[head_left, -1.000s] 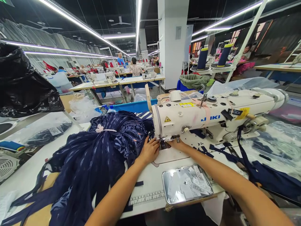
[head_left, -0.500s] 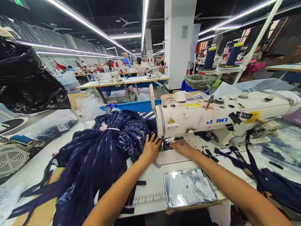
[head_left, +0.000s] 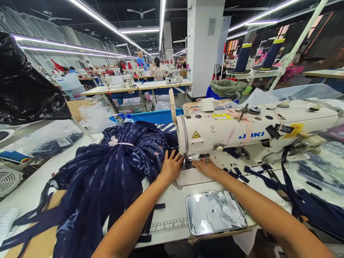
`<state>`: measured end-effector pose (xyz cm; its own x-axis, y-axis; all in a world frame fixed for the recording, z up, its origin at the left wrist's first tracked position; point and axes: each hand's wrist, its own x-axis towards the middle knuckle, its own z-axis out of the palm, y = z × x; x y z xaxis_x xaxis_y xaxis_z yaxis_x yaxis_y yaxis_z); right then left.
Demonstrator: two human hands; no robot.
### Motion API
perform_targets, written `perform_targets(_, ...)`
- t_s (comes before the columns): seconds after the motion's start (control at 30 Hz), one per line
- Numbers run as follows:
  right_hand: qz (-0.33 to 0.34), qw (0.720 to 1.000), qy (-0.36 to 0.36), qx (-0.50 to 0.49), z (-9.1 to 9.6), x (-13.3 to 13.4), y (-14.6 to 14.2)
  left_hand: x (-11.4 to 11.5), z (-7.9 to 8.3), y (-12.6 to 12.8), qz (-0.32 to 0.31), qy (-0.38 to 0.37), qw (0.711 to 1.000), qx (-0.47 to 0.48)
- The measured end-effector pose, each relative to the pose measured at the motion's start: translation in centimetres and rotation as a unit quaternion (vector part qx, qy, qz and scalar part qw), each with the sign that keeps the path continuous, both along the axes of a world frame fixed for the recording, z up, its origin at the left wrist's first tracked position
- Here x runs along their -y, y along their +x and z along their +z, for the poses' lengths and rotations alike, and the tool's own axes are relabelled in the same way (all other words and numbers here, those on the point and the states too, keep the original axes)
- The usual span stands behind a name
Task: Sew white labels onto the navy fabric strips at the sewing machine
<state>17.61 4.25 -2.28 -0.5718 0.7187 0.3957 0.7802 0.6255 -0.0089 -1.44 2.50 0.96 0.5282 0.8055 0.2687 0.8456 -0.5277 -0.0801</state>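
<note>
A white JUKI sewing machine (head_left: 242, 132) stands on the white table (head_left: 172, 211). A large heap of dark navy patterned fabric (head_left: 107, 175) lies left of it. My left hand (head_left: 171, 166) rests flat on the fabric's edge just left of the needle, fingers spread. Flat on the machine bed, right of the presser foot, lies my right hand (head_left: 205, 167) with its fingers stretched toward the needle. The needle area between my hands is partly hidden.
A shiny metal tray (head_left: 215, 213) of paper labels sits at the table's front. Navy strips (head_left: 295, 193) trail on the right. A black plastic bag (head_left: 24, 89) hangs at the left. Thread cones (head_left: 242, 57) stand behind. Other people work at far tables.
The view shifted slightly. My left hand crept a little toward the needle on the fabric; my right hand stayed by the presser foot.
</note>
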Motion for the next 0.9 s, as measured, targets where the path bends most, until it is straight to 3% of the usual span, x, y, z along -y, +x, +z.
perform_targets(0.13,-0.052,0.996,-0.049,0.048,-0.1,0.2,-0.3,-0.3,-0.2,0.1,0.005,0.008,1.0,-0.003)
perform_targets(0.27,-0.078,0.993,-0.049,0.078,0.0,0.6,-0.6,-0.7,-0.3,0.2,0.006,0.003,1.0,-0.008)
perform_targets(0.63,-0.046,0.989,-0.003,0.142,-1.1,0.6,-0.5,-1.1,-0.6,0.3,0.004,0.013,1.0,0.011)
perform_targets(0.77,-0.03,0.995,0.019,0.088,-1.7,0.3,-0.2,-1.0,-0.6,0.2,-0.01,0.018,0.999,0.026)
perform_targets(0.9,-0.015,1.0,-0.004,-0.025,-0.9,-0.1,0.4,-1.0,-0.7,0.0,-0.028,0.02,0.998,0.045)
